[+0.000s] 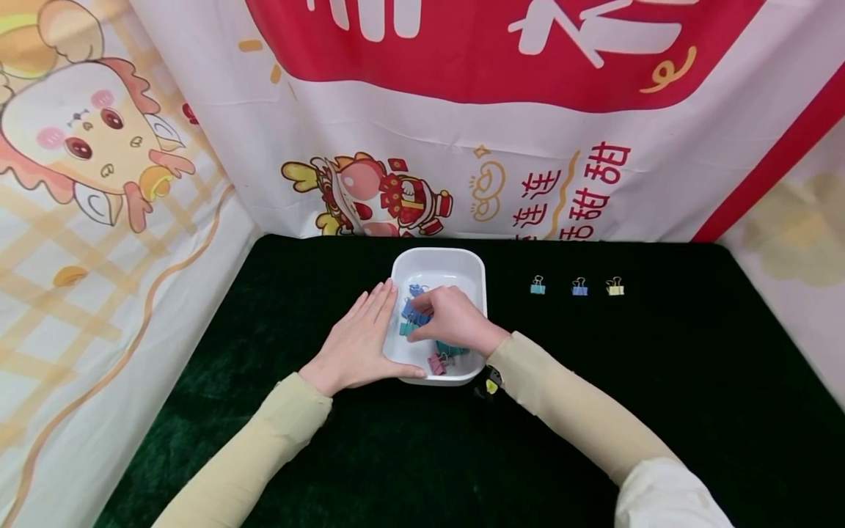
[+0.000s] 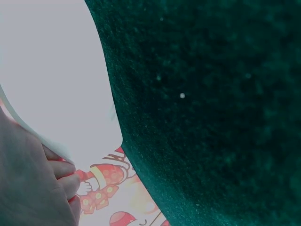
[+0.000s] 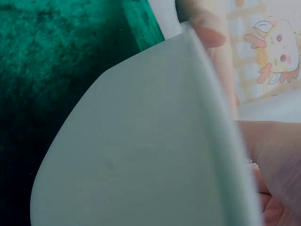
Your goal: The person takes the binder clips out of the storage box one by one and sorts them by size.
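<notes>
Between the hands (image 1: pixel 359 341) (image 1: pixel 457 320) lie blue binder clips (image 1: pixel 411 312).

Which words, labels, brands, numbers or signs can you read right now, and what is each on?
"连连": red characters on the white backdrop.
"甜甜": same backdrop, further right.
Red characters at the backdrop's lower edge: cut off, unreadable.
Large white characters on the red panel: cut off by the frame, unreadable.
Binder clips and white tray: no readable text.

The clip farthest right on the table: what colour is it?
Pale yellow; that clip shows best in the head view.
</notes>
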Demonstrator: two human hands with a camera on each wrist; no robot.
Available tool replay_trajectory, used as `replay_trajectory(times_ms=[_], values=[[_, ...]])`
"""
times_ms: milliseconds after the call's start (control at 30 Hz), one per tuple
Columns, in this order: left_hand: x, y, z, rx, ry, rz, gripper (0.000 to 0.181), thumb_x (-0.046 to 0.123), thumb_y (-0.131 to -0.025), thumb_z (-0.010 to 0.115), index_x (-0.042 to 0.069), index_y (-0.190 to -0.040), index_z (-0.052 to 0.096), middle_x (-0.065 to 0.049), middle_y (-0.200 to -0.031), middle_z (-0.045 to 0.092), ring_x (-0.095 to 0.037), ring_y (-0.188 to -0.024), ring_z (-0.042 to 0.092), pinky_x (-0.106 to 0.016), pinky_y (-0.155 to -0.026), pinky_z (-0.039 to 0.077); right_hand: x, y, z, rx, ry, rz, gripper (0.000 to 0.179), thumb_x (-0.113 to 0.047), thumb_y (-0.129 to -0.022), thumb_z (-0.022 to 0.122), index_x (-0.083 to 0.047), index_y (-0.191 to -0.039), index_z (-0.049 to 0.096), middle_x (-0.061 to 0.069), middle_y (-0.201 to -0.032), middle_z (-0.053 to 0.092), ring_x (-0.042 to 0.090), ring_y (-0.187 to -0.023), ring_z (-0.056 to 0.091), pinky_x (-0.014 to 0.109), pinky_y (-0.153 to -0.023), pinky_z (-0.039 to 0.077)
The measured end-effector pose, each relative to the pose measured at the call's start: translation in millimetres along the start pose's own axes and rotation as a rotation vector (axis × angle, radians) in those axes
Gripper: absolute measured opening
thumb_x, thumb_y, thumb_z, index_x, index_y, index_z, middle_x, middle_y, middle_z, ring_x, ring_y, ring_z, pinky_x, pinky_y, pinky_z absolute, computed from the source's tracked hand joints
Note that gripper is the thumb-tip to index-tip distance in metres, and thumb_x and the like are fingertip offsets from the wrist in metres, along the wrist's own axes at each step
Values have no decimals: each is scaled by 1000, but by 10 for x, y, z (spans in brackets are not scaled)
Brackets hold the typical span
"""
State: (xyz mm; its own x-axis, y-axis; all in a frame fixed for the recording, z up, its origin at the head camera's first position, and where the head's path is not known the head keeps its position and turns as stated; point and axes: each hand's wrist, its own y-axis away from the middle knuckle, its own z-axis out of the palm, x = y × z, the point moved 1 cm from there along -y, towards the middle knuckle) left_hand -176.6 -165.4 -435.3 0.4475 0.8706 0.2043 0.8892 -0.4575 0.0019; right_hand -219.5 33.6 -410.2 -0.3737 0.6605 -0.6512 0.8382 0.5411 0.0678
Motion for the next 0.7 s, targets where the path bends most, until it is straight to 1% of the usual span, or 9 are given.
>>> replay_trajectory(times_ms=[200,267,533,700], values=[[2,-5,7,3,3,4,133,92,-72,56,7,-164,9,-7,-170,3,-20,-155,-1,-41,-123,3,34,-71,66,-27,25,32,50,-23,-82,89,-6,-126,73,7,-115,74,18,-105,70,35,-95,54],[3,-5,7,3,2,4,133,92,-72,56,7,-164,10,-7,-170,3,-20,-155,-1,-41,-123,2,53,-84,77,-33,28,32,49,-22,-82,89,-6,-125,73,7,-114,74,17,-103,70,34,-93,55],[0,-15,4,-4,-4,0,134,92,-72,56,6,-164,11,-7,-170,3,-20,-154,-2,-41,-123,2,119,-145,102,-37,63,-25,44,-16,-81,89,-6,-121,75,4,-108,75,12,-92,69,27,-82,56],[-2,-15,0,-1,-9,2,134,93,-72,55,6,-164,12,-7,-170,4,-20,-154,-1,-41,-123,2,120,-158,116,-58,60,-38,42,-14,-81,88,-8,-120,76,1,-106,75,8,-88,67,24,-80,55]])
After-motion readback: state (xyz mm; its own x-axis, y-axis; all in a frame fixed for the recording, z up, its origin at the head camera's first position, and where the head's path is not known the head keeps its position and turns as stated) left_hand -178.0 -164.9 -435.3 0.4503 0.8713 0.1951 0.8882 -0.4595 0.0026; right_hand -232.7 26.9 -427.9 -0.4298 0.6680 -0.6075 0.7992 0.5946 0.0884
